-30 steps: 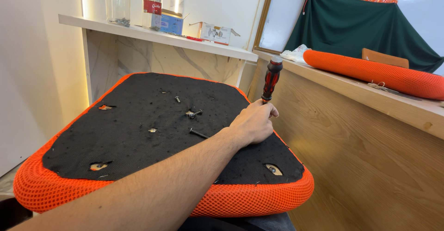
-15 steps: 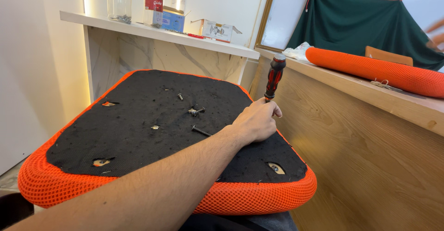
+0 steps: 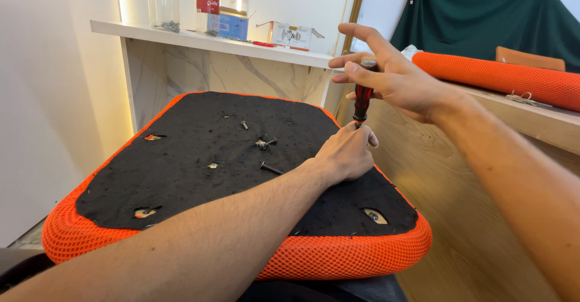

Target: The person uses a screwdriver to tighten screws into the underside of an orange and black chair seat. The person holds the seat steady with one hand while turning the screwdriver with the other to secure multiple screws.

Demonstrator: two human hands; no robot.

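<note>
A white marble-faced shelf (image 3: pixel 211 39) with jars and small boxes runs across the upper left of the frame, and a wooden counter (image 3: pixel 544 127) along the right carries a rolled orange mesh cushion (image 3: pixel 501 75). In the centre I see an upturned seat cushion (image 3: pixel 241 175), black underside up, orange mesh rim around it. My left hand (image 3: pixel 344 154) is curled tight at the foot of a red-and-black screwdriver (image 3: pixel 362 99) standing upright near the cushion's right edge. My right hand (image 3: pixel 393 75) caps the handle top, thumb and two fingers pinching it, the other fingers spread. I judge the tip could slip off and jab the left hand if the tool tilts. Loose screws (image 3: pixel 266 143) lying mid-cushion could roll off.
</note>
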